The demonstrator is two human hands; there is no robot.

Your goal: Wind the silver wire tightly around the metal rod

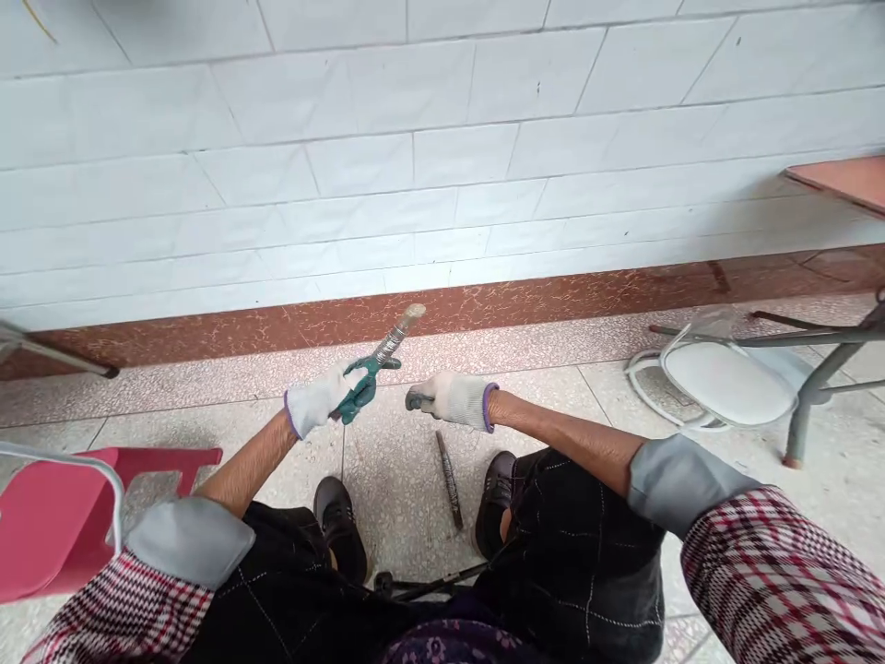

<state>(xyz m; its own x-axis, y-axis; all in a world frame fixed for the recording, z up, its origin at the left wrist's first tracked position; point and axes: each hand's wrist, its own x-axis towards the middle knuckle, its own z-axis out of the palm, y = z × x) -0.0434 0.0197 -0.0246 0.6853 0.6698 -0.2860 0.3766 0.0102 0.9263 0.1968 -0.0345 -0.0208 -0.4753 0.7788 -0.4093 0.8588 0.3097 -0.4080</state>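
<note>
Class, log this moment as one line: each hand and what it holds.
left hand: green-handled tool gripping metal rod | right hand: small grey piece | floor: dark bar between shoes

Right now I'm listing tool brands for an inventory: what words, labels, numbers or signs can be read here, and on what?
No text can be read anywhere.
The metal tool held in the gloved left hand, the gloved right hand, the dark rod on the floor, the white chair, the red chair and the wall tiles show no lettering, label or number.
</note>
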